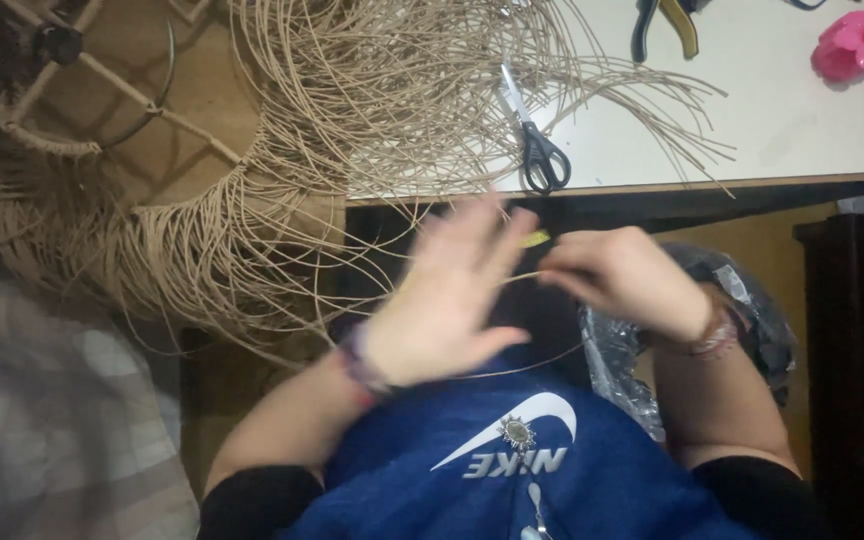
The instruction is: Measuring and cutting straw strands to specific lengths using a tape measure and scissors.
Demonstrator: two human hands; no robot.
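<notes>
Sleeves of a blue top fill the bottom of the frame, and just above them the left hand (447,300) is spread flat with fingers released, blurred, at mid-frame. Right of it the right hand (624,280) is pinched on a thin tan strand (512,278) that runs between both hands. A crumpled clear plastic bag (742,300) lies under the right wrist. Farther up, scissors (537,150) rest on the white worktop (792,120), loose strands spilling from a half-woven basket (202,250) at upper left; pliers (664,25) and a pink flower-shaped thing (857,42) sit along the top edge.
</notes>
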